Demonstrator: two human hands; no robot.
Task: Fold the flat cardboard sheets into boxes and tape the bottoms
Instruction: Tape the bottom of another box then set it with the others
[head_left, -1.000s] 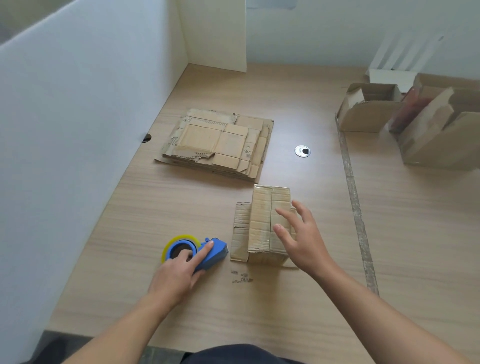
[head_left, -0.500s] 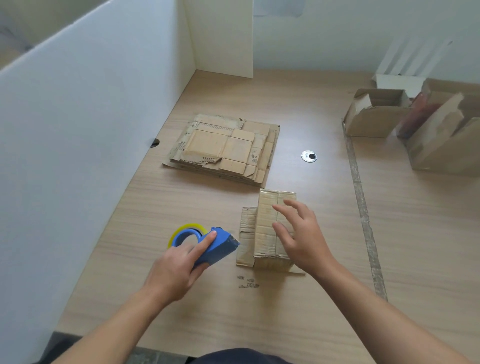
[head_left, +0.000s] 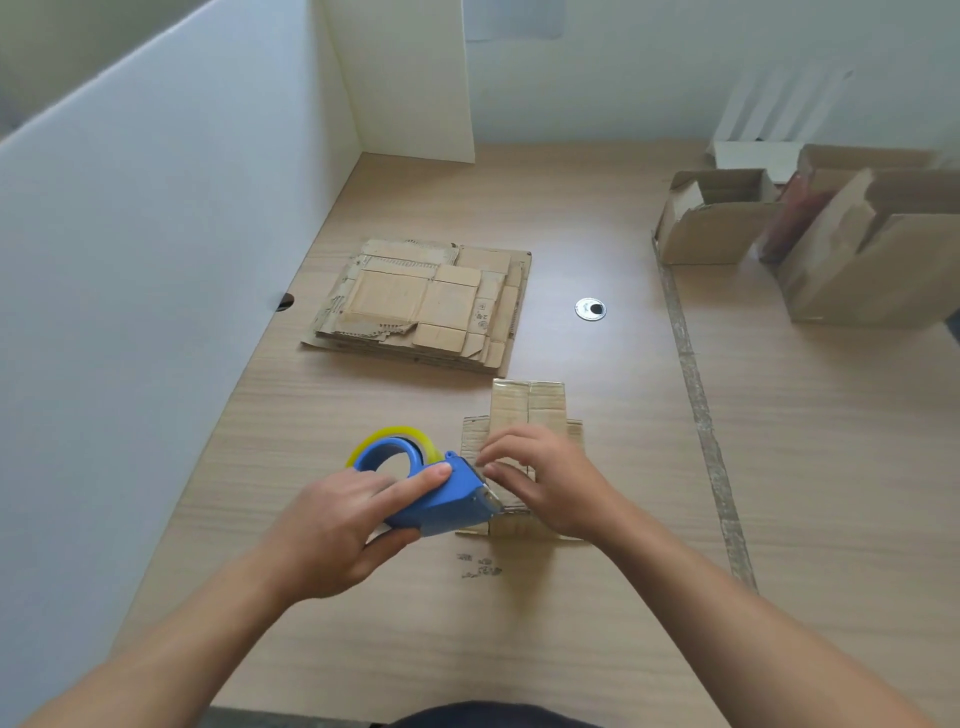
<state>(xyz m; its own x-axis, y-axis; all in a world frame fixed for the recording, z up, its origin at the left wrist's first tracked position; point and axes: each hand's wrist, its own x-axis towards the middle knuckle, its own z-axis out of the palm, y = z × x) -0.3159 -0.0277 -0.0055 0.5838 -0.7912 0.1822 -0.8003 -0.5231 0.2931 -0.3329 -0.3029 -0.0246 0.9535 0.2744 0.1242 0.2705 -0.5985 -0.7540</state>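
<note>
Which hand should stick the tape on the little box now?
The left hand. It already grips the blue tape dispenser, whose front end is at the box. The right hand is at the box and can steady it.

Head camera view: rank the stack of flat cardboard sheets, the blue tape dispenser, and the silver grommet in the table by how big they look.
1. Stack of flat cardboard sheets, clearly largest.
2. Blue tape dispenser; it sits nearer the camera, which inflates it, yet it looks smaller than the stack.
3. Silver grommet, by far smallest.
</note>
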